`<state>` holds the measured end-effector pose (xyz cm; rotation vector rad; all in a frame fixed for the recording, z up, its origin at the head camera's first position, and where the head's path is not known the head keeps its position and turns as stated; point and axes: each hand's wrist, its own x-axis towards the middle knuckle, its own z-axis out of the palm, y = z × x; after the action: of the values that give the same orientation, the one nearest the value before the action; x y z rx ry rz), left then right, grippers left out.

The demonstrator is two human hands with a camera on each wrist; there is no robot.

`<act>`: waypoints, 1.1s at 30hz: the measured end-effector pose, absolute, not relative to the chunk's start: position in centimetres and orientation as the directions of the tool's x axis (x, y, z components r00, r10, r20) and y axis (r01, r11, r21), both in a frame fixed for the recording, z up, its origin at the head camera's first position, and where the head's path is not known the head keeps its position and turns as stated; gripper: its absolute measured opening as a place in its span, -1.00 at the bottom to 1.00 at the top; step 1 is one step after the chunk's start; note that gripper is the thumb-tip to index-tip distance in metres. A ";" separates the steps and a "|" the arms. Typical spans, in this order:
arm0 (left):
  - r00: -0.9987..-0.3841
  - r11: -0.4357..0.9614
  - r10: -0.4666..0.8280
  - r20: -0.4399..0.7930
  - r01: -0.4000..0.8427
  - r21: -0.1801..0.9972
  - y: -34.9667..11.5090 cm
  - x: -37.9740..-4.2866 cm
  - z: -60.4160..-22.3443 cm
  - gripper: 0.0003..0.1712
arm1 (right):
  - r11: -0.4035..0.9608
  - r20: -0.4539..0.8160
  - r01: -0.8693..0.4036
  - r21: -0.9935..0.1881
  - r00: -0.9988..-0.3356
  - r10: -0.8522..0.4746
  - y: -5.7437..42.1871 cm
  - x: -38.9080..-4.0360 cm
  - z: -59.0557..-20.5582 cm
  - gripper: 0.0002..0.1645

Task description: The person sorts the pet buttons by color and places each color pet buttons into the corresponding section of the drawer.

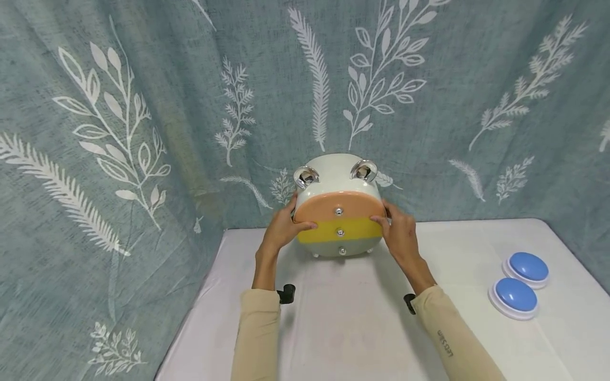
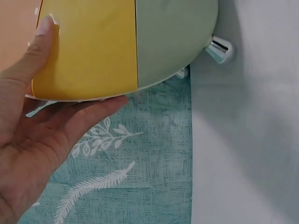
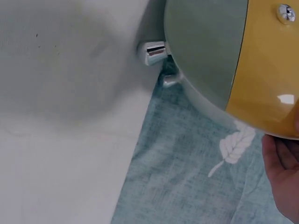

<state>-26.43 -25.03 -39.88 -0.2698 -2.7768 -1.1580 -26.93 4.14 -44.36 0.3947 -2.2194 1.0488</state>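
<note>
A rounded three-drawer storage box (image 1: 352, 228) stands at the far side of the table, against the curtain. Its front is banded orange, yellow and grey-green, each drawer with a small silver knob, and two silver rings stick up on its white top. My left hand (image 1: 281, 228) grips its left side, thumb on the yellow drawer (image 2: 88, 51) and fingers along the side wall. On the opposite side my right hand (image 1: 401, 233) holds it likewise, thumb over the front edge. Short silver feet (image 3: 155, 52) show under the box in both wrist views.
Two blue push buttons (image 1: 517, 295) with white bases sit at the right of the white-covered table (image 1: 352, 323). A teal curtain (image 1: 190, 159) with white leaf prints hangs behind the table and along its left side.
</note>
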 end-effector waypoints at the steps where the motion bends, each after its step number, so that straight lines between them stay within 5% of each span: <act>1: -0.977 0.690 0.120 0.174 0.208 0.693 -25.0 -26.4 -39.9 0.32 | 0.633 0.657 -0.506 -0.586 -0.754 0.005 4.1 -26.9 -44.3 -0.30; 9: -0.983 0.678 0.118 0.142 0.184 0.711 -25.2 -26.3 -40.0 0.27 | 0.545 0.585 -0.453 -0.706 -0.807 0.087 3.7 -26.1 -44.5 -0.30; 15: -0.984 0.618 0.118 0.137 0.181 0.766 -25.0 -26.5 -40.4 0.23 | 0.482 0.698 -0.521 -0.704 -0.630 0.340 1.5 -24.0 -46.1 -0.63; 19: -0.986 0.600 0.085 0.141 0.163 0.783 -25.0 -26.3 -40.3 0.23 | 0.605 0.807 -0.587 -0.537 -0.566 0.167 -0.8 -22.7 -47.9 -0.85; 24: -0.983 0.617 0.078 0.163 0.176 0.767 -24.8 -26.2 -40.4 0.18 | 0.719 0.716 -0.572 -0.396 -0.682 -0.149 -2.8 -22.5 -50.2 -0.93; 28: -0.982 0.640 0.091 0.168 0.187 0.746 -24.7 -26.2 -40.5 0.18 | 0.747 0.635 -0.522 -0.411 -0.752 -0.176 -3.7 -22.7 -51.1 -0.93; 33: -0.982 0.645 0.072 0.172 0.178 0.743 -24.7 -26.1 -40.4 0.18 | 0.741 0.642 -0.506 -0.441 -0.755 -0.134 -4.5 -23.0 -51.0 -0.94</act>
<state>-26.12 -24.73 -40.42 -0.2086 -2.7325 -1.2557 -23.04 -4.49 -51.00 0.4808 -2.3455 0.8255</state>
